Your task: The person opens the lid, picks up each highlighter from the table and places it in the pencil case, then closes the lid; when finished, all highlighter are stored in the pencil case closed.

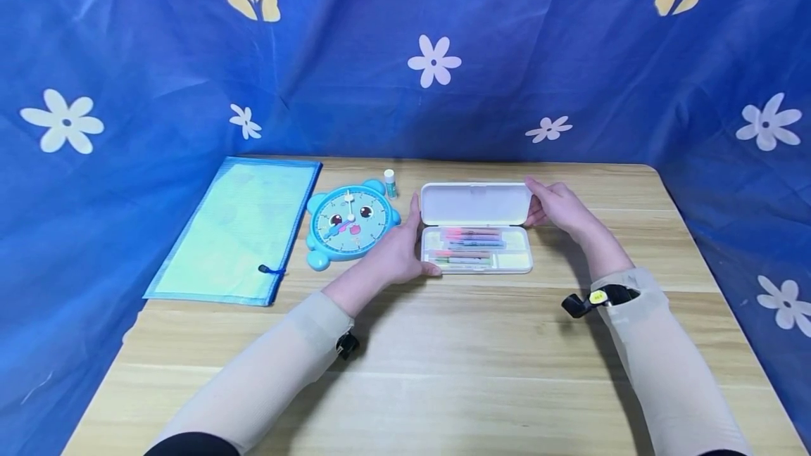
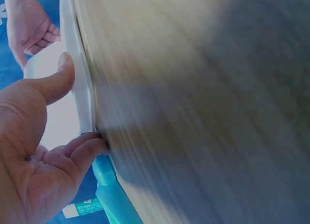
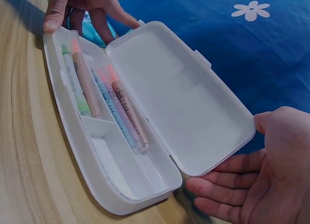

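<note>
Nearest us, two sleeved forearms reach forward over the wooden surface (image 1: 443, 371) to a white pencil case (image 1: 476, 259) at its middle, long axis running left-right, one hand at each short end. We see the left hand (image 1: 399, 253) at the case's left end, thumb on the front corner of the tray and fingers curled against the end wall (the left wrist view shows thumb and fingertips bracketing the white edge). The right hand (image 1: 559, 206) sits at the lid's right end, fingers relaxed and near-straight, touching or just beside the lid (image 3: 179, 98); we cannot tell how firmly. The left hand is nearer the tray, the right nearer the lid.

The case lies open, lid standing up at the far side. Inside, several coloured markers (image 3: 104, 100) lie lengthwise in the long compartments; the small compartment (image 3: 114, 161) at the right end looks empty.

Farther left: a blue toy clock (image 1: 350, 225), a glue stick (image 1: 389, 182) behind it, then a mesh zip pouch (image 1: 237, 229). Blue flowered cloth (image 1: 443, 55) backs everything.
</note>
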The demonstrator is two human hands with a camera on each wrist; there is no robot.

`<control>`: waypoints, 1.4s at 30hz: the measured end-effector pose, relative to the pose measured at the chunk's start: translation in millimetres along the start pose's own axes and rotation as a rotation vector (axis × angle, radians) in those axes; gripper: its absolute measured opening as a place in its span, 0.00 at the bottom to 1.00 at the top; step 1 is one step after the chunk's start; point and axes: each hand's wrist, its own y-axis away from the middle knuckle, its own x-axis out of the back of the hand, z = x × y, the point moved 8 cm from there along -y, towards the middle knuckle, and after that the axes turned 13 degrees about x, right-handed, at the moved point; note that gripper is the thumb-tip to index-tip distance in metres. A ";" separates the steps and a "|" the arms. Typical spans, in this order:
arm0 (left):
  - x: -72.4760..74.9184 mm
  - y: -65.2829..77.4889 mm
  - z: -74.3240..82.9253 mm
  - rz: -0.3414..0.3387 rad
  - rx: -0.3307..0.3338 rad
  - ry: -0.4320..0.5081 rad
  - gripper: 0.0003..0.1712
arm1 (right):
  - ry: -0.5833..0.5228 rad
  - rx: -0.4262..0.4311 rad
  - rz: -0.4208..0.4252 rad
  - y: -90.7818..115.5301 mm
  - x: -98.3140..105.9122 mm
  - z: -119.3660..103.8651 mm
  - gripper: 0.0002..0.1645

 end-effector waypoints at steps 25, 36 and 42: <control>8.8 6.3 5.8 0.052 -0.210 0.177 0.56 | -0.101 0.201 -0.041 26.4 -4.8 -7.4 0.34; 19.3 6.0 3.6 0.071 -0.166 0.197 0.44 | -0.075 0.249 -0.057 37.8 -8.1 -7.8 0.27; 18.8 8.0 5.7 0.046 -0.165 0.211 0.43 | -0.017 0.272 -0.081 46.8 -7.1 -8.8 0.26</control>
